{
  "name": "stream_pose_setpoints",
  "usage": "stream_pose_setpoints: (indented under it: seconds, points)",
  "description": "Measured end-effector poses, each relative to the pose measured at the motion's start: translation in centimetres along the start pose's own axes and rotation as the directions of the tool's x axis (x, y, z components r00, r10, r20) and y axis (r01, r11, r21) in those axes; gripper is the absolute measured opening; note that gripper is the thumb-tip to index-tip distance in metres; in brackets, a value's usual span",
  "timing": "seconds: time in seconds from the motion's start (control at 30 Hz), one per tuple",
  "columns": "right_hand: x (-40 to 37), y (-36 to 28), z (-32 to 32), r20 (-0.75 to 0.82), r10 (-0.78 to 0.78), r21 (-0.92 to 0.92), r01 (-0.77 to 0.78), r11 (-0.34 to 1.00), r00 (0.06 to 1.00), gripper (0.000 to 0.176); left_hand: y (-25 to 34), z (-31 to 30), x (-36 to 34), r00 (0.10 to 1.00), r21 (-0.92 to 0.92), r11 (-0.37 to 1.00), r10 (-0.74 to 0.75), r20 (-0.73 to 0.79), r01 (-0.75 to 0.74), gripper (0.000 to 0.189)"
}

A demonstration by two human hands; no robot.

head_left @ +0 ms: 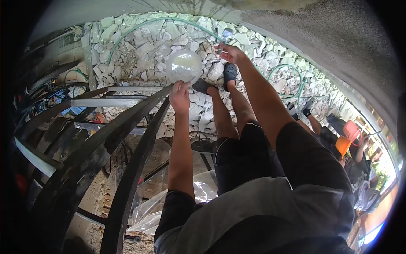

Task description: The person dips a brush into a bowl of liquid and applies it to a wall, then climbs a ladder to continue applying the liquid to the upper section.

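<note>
My left hand is closed on the near rim of a round, translucent plastic tub, thumb and fingers pinching its edge. The tub is held out in front of me, above the rubble. Further out and to the right, my right hand has its fingers curled around a small tool with a greyish-blue flat end pointing away from me. I cannot tell the tool's exact kind. My dark clogs stand on broken stone just beyond the hands.
Dark metal bars of a frame rise close by my left arm. A green hose curves over the rubble. Clear plastic sheeting lies below left. A concrete wall runs along the right, where another person in an orange hat crouches.
</note>
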State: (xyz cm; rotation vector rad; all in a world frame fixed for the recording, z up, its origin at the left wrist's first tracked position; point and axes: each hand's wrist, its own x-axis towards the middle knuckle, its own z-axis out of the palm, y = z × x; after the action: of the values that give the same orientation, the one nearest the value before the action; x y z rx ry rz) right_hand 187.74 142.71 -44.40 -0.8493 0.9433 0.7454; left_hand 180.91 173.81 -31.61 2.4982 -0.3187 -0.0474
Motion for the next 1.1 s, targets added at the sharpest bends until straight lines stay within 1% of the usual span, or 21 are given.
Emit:
stream_pose_setpoints:
  seconds: [0.07,0.1,0.17,0.2,0.23,0.3,0.33,0.4,0.47,0.5,0.6,0.7,0.77,0.83,0.87,0.9,0.93,0.97,1.03,1.07,1.1]
  points:
    - [1.5,-1.3,0.4,-0.135,-0.045,0.056,0.053,0.997,0.990,0.030,-0.3,0.2,-0.5,1.000,-0.035,0.999,-0.013,-0.001,0.013,0.027]
    - [2.1,-2.3,0.3,-0.137,-0.051,0.056,0.059,0.997,0.989,0.030,-0.5,0.3,-0.6,1.000,-0.038,0.999,-0.008,-0.005,0.008,0.027]
    - [2.2,-3.5,0.3,-0.029,-0.111,0.102,0.113,0.988,0.993,0.028,-0.6,0.2,-1.0,1.000,-0.006,1.000,-0.025,0.016,0.025,0.027]
    - [2.0,-3.5,0.4,-0.024,-0.235,0.132,0.236,0.963,0.972,0.026,-0.5,0.2,-1.3,0.999,-0.010,1.000,-0.025,0.024,0.025,0.027]
    - [1.1,-3.4,0.9,-0.028,-0.233,0.133,0.234,0.963,0.972,0.026,-0.3,0.1,-1.3,0.999,-0.017,0.999,-0.027,0.023,0.028,0.028]
    - [-1.4,-3.5,2.7,0.050,-0.347,0.207,0.330,0.921,0.936,0.025,-0.3,0.0,-0.9,1.000,-0.025,0.999,-0.024,0.005,0.024,0.028]
    - [-3.7,-2.7,4.7,-0.023,-0.331,0.247,0.326,0.913,0.943,0.022,-0.4,0.1,-1.0,0.999,-0.021,0.999,-0.045,0.012,0.045,0.028]
    - [-8.8,-0.9,6.7,0.058,-0.348,0.157,0.335,0.929,0.936,0.023,-0.3,0.3,-0.9,0.998,-0.019,0.998,-0.068,0.018,0.068,0.027]
    - [-11.8,1.7,7.8,0.062,-0.343,0.039,0.341,0.939,0.937,0.023,0.0,0.3,-0.6,0.998,-0.032,0.998,-0.058,-0.009,0.058,0.027]
    - [-12.4,3.0,7.7,0.058,-0.344,0.041,0.342,0.939,0.937,0.023,0.0,0.3,-0.6,0.998,-0.034,0.998,-0.055,-0.007,0.055,0.027]
    - [-12.7,5.3,6.8,0.037,-0.437,-0.012,0.438,0.899,0.899,0.026,0.3,0.5,-0.4,0.998,-0.016,0.998,-0.065,0.006,0.065,0.027]
    - [-9.7,3.7,4.4,0.089,-0.458,-0.057,0.464,0.884,0.885,0.030,0.4,0.6,-0.5,0.997,-0.040,0.996,-0.079,0.018,0.080,0.027]
    - [-5.7,2.5,1.8,0.060,-0.410,-0.145,0.415,0.898,0.910,0.034,0.5,0.8,-0.6,0.997,-0.015,0.998,-0.068,0.021,0.068,0.027]
    - [-0.9,2.6,-2.0,0.025,-0.296,-0.143,0.297,0.944,0.955,0.031,0.5,0.9,-0.9,0.998,-0.013,0.998,-0.060,0.021,0.060,0.027]
    - [0.4,2.5,-3.3,0.025,-0.301,-0.143,0.301,0.943,0.953,0.031,0.5,0.9,-1.0,0.998,-0.010,0.999,-0.053,0.021,0.053,0.026]
    - [1.5,2.3,-4.4,-0.105,-0.169,-0.249,0.139,0.958,0.980,0.029,0.5,1.0,-1.1,0.999,-0.011,0.999,-0.049,0.020,0.049,0.026]
    - [1.6,1.6,-4.4,-0.246,-0.046,-0.330,-0.039,0.943,0.968,0.027,0.6,1.0,-1.2,0.999,-0.026,0.999,-0.046,0.016,0.046,0.026]
    - [1.9,0.9,-4.3,-0.246,-0.046,-0.328,-0.039,0.944,0.968,0.027,0.6,1.0,-1.4,0.999,-0.040,0.998,-0.044,0.014,0.045,0.025]
    - [2.4,-0.5,-4.0,-0.282,0.114,-0.183,-0.170,0.968,0.953,0.026,0.7,1.0,-1.6,0.999,-0.050,0.998,-0.046,0.014,0.047,0.025]
    - [3.3,-0.2,-4.5,-0.192,0.099,-0.062,-0.112,0.992,0.976,0.029,0.8,1.1,-1.7,0.999,-0.062,0.997,-0.050,0.008,0.050,0.024]
    - [3.8,0.1,-5.3,-0.195,0.098,-0.062,-0.112,0.992,0.976,0.029,0.9,1.1,-1.6,0.999,-0.065,0.997,-0.049,0.009,0.049,0.024]
